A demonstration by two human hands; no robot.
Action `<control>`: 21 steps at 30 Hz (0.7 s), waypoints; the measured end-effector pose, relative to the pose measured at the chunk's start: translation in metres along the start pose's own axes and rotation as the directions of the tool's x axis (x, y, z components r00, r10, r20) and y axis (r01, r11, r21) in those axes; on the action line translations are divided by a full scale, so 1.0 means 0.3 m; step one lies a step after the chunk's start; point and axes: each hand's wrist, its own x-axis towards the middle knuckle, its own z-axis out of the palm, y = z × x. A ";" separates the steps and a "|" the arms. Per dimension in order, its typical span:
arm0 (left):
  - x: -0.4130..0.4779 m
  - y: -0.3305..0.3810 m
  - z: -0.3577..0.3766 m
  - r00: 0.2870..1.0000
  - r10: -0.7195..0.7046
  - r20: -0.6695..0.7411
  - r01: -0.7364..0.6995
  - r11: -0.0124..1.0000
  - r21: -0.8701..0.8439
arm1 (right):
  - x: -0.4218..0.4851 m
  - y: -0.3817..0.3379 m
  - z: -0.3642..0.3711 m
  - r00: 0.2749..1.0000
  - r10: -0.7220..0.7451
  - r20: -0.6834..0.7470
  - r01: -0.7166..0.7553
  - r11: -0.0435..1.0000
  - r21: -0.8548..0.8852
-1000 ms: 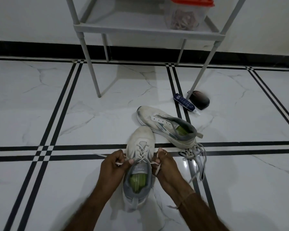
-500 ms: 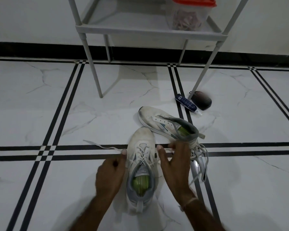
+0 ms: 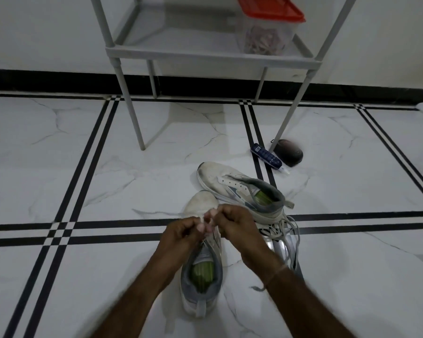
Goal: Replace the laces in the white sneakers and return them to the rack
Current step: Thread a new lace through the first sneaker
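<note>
Marble floor (image 3: 108,167); left hand (image 3: 181,234), right hand (image 3: 235,223) pinch lace (image 3: 202,218) above sneaker (image 3: 200,201); eyelets hidden.

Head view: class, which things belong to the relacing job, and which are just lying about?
Job: near sneaker, its lace pinched by left hand and right hand, far sneaker, loose laces, rack.
Lying about: blue tube, dark oval object, red-lidded container.

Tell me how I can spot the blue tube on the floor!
Find the grey rack by the wall and follow its front right leg to the floor. Of the two small things there, the tube is the slim blue one, left of the dark rounded lump.
</note>
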 end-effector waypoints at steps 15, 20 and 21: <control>0.064 -0.041 -0.078 0.983 0.166 0.073 -0.178 0.798 0.576 | -0.042 0.112 0.012 0.999 -0.040 -0.028 0.035 0.988 -0.151; 0.045 0.001 -0.081 0.964 -0.223 0.142 0.204 0.969 0.140 | -0.069 0.128 0.032 0.992 -0.104 -0.068 0.090 0.980 -0.179; 0.043 -0.001 -0.076 0.957 -0.267 0.116 0.258 0.962 0.086 | -0.077 0.128 0.048 0.992 -0.106 -0.061 0.093 0.978 -0.189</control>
